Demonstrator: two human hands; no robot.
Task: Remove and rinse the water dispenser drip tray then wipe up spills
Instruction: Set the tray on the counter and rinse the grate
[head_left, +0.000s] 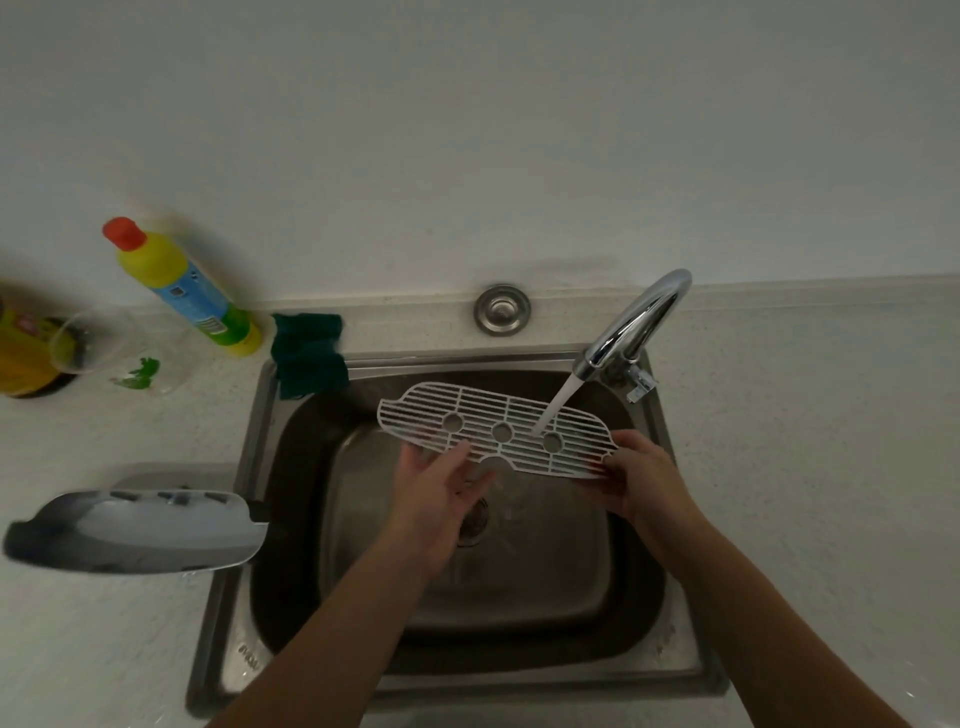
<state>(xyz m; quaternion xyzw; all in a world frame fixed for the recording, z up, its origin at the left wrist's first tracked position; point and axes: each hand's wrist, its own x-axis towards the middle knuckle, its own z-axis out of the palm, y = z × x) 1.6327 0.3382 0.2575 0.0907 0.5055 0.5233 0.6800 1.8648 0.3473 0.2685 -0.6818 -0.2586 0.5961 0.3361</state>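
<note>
A white slotted drip tray grille with three round holes hangs flat over the steel sink. My right hand grips its right end. My left hand is under its front edge, palm up, fingers apart and touching the grille's underside. Water runs from the chrome tap onto the grille near its right hole. The grey drip tray base lies on the counter left of the sink, its right tip over the sink rim.
A dark green cloth drapes over the sink's back left corner. A yellow detergent bottle with a red cap, a clear plastic cup and a yellow container are on the counter at the left. Wall behind.
</note>
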